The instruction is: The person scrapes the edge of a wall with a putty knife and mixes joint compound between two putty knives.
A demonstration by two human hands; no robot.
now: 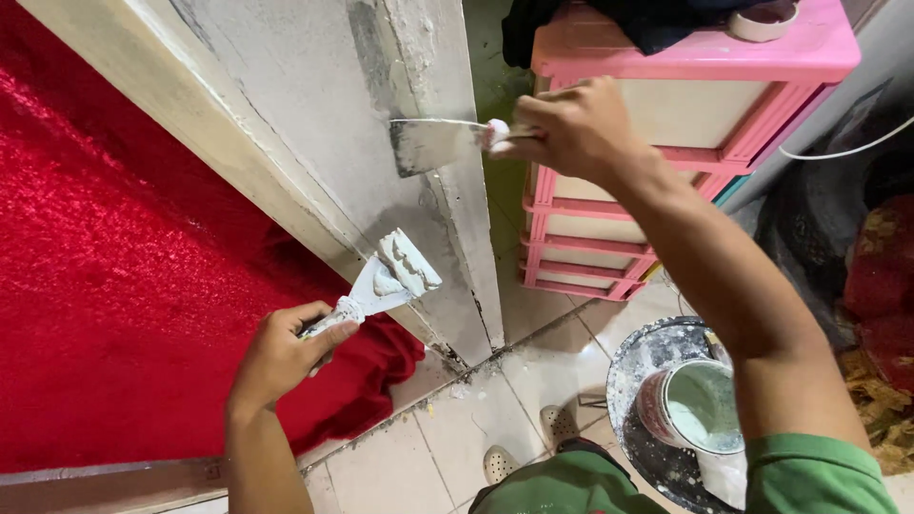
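Bucket [695, 409] near knees on the floor tiles [457, 447]. Left hand [281, 357] grips a putty-loaded scraper [395, 276] just off the wall edge. Right hand [571, 128] clamps a putty knife [433, 143] flat on the grey wall [314, 95]; pink drawers [666, 143] crowd close behind.

The handle of the upper putty knife [433, 143] is enclosed by the right hand [566, 128]; only the blade and a putty-caked stub are seen. The handle of the lower putty knife [386, 286] is largely covered by the left hand [281, 354]. The pink drawer unit [666, 57] is cut off by the top edge, and its middle is masked by the right forearm. The dark cloth [657, 24] and tape roll [762, 19] on it are cropped. The bucket [695, 405] is partly hidden behind the green sleeve [819, 476]; the tray [647, 352] beneath is cropped at the bottom. The red fabric [114, 266] runs off the left edge. Of the feet, only two sandal toes [500, 464] are seen.
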